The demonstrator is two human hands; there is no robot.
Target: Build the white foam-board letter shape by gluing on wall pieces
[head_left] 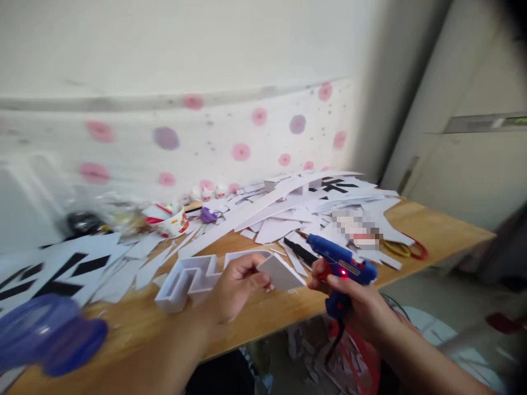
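My left hand pinches a small white foam-board piece above the wooden table's front edge. Just left of it lies a white zigzag foam-board frame. My right hand grips a blue hot glue gun with a red light on; its black nozzle points left, toward the held piece. A black cord hangs down from the gun's handle.
White paper and foam-board offcuts cover the table's back, some with black strokes. A paper cup and small glue bottles stand near the wall. Scissors lie at right. A blurred blue object sits at front left.
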